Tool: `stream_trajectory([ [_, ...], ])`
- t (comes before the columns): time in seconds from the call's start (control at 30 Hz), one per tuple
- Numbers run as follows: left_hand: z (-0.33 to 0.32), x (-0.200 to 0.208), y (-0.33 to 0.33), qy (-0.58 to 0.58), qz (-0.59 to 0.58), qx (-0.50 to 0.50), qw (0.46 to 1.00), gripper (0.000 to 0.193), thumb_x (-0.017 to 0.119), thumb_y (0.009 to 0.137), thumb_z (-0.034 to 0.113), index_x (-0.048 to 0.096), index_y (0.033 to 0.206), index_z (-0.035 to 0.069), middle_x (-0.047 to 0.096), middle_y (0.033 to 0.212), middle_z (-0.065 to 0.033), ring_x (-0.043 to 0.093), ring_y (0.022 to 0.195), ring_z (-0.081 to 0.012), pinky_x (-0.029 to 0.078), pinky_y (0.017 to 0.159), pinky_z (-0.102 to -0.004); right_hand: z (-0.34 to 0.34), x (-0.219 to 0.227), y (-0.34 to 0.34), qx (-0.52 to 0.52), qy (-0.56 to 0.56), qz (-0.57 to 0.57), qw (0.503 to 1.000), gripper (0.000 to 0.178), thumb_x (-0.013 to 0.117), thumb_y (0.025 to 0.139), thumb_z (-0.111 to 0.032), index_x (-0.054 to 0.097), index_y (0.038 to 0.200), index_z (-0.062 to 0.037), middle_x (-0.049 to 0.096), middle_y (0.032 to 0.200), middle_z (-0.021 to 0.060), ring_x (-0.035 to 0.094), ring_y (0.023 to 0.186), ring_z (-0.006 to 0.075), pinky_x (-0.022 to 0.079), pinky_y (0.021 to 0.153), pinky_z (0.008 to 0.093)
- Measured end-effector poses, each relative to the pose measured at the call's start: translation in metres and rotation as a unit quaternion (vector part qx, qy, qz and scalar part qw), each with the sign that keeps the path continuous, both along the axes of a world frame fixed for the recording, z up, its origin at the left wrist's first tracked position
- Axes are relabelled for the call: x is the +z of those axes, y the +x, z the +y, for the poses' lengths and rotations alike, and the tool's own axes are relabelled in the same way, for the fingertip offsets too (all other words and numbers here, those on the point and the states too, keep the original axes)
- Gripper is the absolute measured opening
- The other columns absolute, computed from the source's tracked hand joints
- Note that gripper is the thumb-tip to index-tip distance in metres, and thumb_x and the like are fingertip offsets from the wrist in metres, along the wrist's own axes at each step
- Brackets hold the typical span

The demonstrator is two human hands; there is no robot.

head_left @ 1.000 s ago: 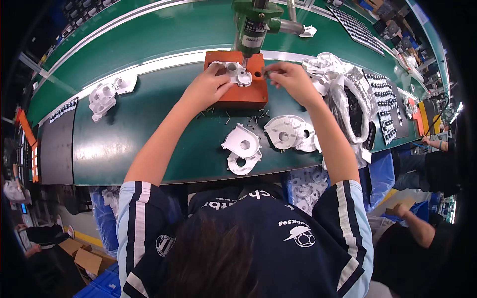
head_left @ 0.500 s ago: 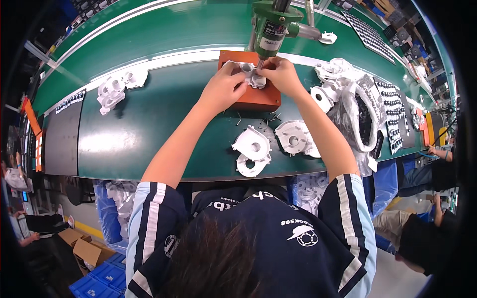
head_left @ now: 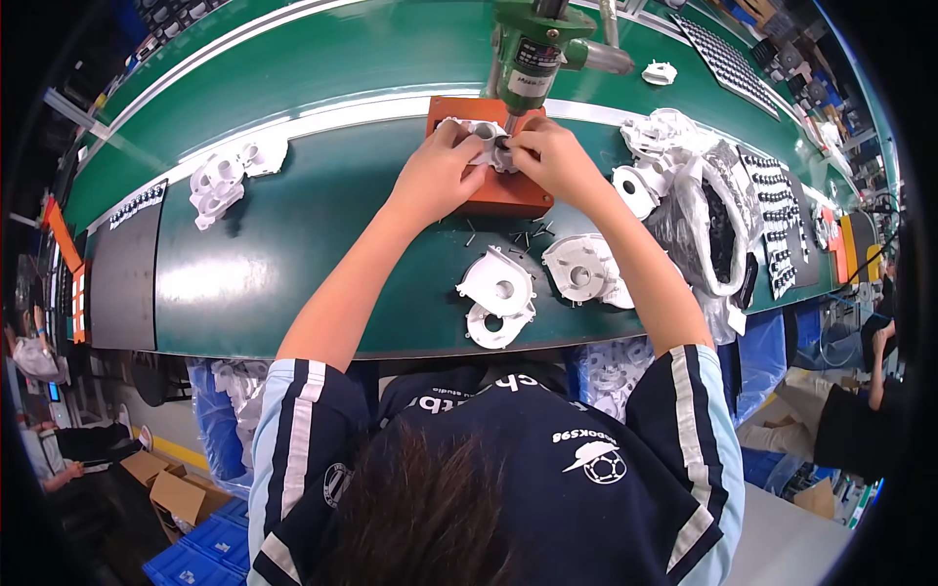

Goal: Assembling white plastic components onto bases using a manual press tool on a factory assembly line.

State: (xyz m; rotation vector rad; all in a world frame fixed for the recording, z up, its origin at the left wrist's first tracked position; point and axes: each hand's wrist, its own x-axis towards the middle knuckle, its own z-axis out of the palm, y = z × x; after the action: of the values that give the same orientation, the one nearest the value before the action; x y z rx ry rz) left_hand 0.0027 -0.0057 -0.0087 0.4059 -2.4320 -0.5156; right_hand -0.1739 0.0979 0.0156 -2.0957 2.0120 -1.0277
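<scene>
A white plastic housing part (head_left: 481,134) lies on an orange fixture block (head_left: 496,191) on the green conveyor belt (head_left: 293,244). My left hand (head_left: 436,174) presses on the part's left side. My right hand (head_left: 545,158) holds its right side, fingertips pinched at a small dark piece on the part. A green hanging power screwdriver (head_left: 532,54) points down right above the part, between my two hands. Loose dark screws (head_left: 523,234) lie on the belt just in front of the block.
Two white housings (head_left: 496,296) and another one (head_left: 583,269) lie near the belt's front edge. A heap of white parts and a plastic bag (head_left: 696,195) sits at right, with black trays of small pieces (head_left: 772,230) beyond. More white parts (head_left: 223,178) lie at left.
My hands have closed in together on the white part on the orange block. The view has shifted, so the block and screwdriver sit further right in the picture.
</scene>
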Motion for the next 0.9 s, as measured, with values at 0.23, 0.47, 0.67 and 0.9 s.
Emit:
stream_trajectory([
  [0.23, 0.001, 0.005, 0.002, 0.036, -0.026, 0.015, 0.999, 0.033, 0.061, 0.077, 0.019, 0.053, 0.105, 0.005, 0.052, 0.107, -0.0153, 0.056, 0.094, -0.0343, 0.048, 0.079, -0.0410, 0.032, 0.021, -0.026, -0.021, 0.155, -0.355, 0.922, 0.040, 0.052, 0.079, 0.003, 0.051, 0.118, 0.0081, 0.063, 0.101, 0.0131, 0.062, 0.086, 0.0149, 0.048, 0.074, 0.0264],
  [0.47, 0.001, 0.004, -0.002, 0.026, -0.032, 0.000, 0.999, 0.032, 0.061, 0.078, 0.019, 0.054, 0.105, 0.004, 0.051, 0.112, -0.0159, 0.055, 0.098, -0.0356, 0.048, 0.081, -0.0409, 0.053, 0.022, -0.037, -0.064, 0.168, -0.306, 0.935, 0.022, 0.058, 0.081, -0.003, 0.060, 0.098, 0.0099, 0.062, 0.109, 0.0157, 0.062, 0.090, 0.0150, 0.049, 0.077, 0.0254],
  [0.67, 0.001, 0.006, 0.004, 0.046, -0.035, 0.010, 0.998, 0.025, 0.061, 0.078, 0.017, 0.055, 0.098, 0.004, 0.051, 0.112, -0.0137, 0.056, 0.097, -0.0336, 0.047, 0.081, -0.0407, 0.046, 0.031, -0.019, -0.069, 0.145, -0.336, 0.928, 0.021, 0.060, 0.082, -0.013, 0.064, 0.096, 0.0028, 0.065, 0.082, 0.0050, 0.060, 0.069, 0.0097, 0.047, 0.060, 0.0237],
  [0.9, 0.001, 0.006, 0.002, 0.049, -0.039, 0.010, 0.998, 0.025, 0.060, 0.079, 0.018, 0.056, 0.099, 0.004, 0.051, 0.113, -0.0147, 0.055, 0.098, -0.0343, 0.046, 0.082, -0.0406, 0.029, 0.029, -0.016, -0.065, 0.127, -0.305, 0.942, 0.018, 0.059, 0.083, -0.010, 0.065, 0.094, 0.0022, 0.065, 0.083, 0.0042, 0.055, 0.068, 0.0085, 0.045, 0.064, 0.0219],
])
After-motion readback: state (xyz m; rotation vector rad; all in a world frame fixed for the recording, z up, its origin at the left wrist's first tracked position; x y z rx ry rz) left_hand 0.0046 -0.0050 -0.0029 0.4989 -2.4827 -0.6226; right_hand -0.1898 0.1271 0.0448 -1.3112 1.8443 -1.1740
